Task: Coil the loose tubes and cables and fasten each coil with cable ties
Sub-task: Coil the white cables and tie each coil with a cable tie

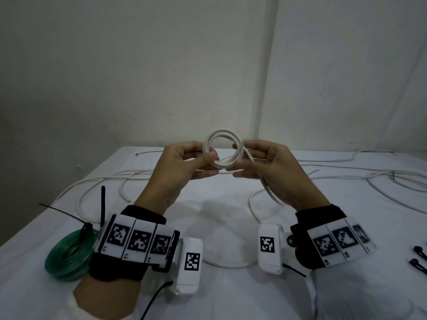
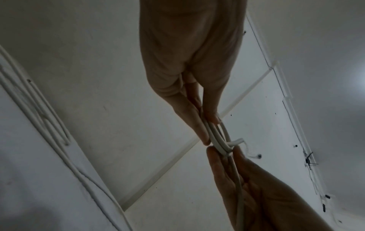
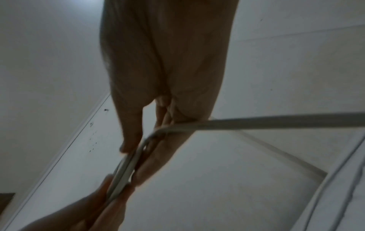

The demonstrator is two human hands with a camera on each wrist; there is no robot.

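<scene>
A small coil of white cable (image 1: pixel 222 147) is held up above the table between both hands. My left hand (image 1: pixel 196 161) pinches the coil's left side between thumb and fingers (image 2: pixel 199 125). My right hand (image 1: pixel 249 158) pinches its right side, and the loose tail (image 1: pixel 270 192) runs down through that palm to the table. From the wrist views the coil (image 2: pixel 217 140) shows edge-on between the two sets of fingertips (image 3: pixel 130 140). The tail (image 3: pixel 276 121) stretches off to the right in the right wrist view.
A green tube coil (image 1: pixel 69 257) bound with a black cable tie (image 1: pixel 85 227) lies at the table's front left. More loose white cables (image 1: pixel 104 181) sprawl across the white table (image 1: pixel 219 296). Black cable ties (image 1: pixel 419 259) lie at the right edge.
</scene>
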